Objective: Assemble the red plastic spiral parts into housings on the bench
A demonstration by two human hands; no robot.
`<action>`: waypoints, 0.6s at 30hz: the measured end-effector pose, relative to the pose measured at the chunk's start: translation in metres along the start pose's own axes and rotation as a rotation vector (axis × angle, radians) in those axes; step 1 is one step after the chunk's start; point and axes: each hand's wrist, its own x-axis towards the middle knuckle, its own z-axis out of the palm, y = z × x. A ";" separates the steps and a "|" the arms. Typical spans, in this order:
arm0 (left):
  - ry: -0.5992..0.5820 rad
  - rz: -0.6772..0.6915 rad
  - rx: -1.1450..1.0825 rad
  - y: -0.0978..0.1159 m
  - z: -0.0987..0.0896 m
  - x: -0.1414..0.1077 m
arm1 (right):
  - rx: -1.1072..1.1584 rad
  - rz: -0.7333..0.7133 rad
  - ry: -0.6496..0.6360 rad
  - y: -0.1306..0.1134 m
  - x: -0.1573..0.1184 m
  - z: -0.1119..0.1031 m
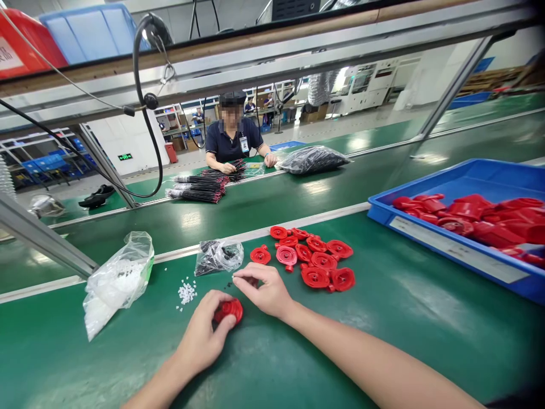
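My left hand [205, 331] is wrapped round a round red plastic part [230, 310] on the green table. Just above and right of it, my right hand [264, 288] has thumb and forefinger pinched together; whatever sits between the tips is too small to name. A few tiny black pieces [229, 284] lie beside those fingertips. Left of my hands is a small heap of white pieces [187, 291]. A clear bag of black pieces [218, 257] rests behind them. Several red parts [315, 276] are grouped to the right of my right hand.
A clear bag of white pieces [117, 284] lies at the left. At the right stands a blue tray [451, 241] of red parts. Across the belt [255, 210] a person [234, 139] handles black cables [200, 187] near a dark filled bag [314, 159]. A black cable loop hangs at upper left.
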 end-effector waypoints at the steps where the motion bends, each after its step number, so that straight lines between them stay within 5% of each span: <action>1: 0.054 -0.075 -0.149 -0.004 -0.001 0.003 | 0.003 -0.007 0.006 -0.002 -0.001 0.000; 7: 0.123 -0.265 -0.993 -0.013 -0.005 0.016 | 0.016 -0.121 -0.080 -0.011 -0.008 0.007; 18: 0.085 -0.222 -1.007 -0.007 -0.001 0.013 | -0.041 -0.139 -0.160 -0.008 -0.012 0.009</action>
